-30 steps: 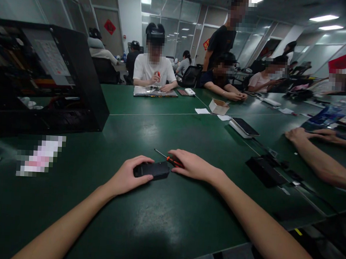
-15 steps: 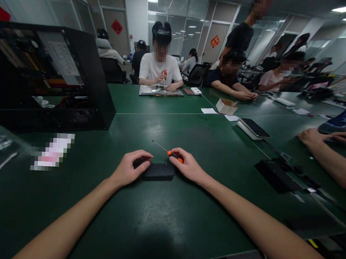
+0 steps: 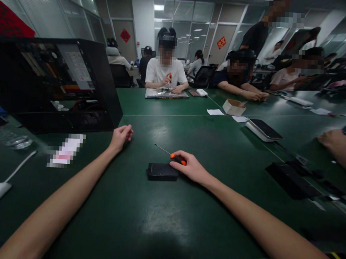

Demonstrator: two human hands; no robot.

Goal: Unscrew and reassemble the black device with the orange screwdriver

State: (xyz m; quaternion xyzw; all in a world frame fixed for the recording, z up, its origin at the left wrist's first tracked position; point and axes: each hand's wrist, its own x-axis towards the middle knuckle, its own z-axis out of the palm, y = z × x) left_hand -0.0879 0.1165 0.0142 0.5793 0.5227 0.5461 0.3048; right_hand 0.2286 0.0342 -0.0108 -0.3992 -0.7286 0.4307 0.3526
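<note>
A screwdriver with an orange and black handle lies in my right hand, its thin shaft pointing up and to the left. The thumb of that hand rests at the right end of a flat black box on the green table. My left hand is away from the box, near the front corner of the black computer case. Its fingers are curled together; whatever they may pinch is too small or hidden to see.
The green table stretches across to a person in a white shirt. On the right lie a phone on a white box, a black adapter with cables and another person's hands. A small carton and papers sit further back.
My left hand has let go of the black box and moved up and left toward the computer case. My right hand stays by the box with the screwdriver. The view has turned slightly left.
</note>
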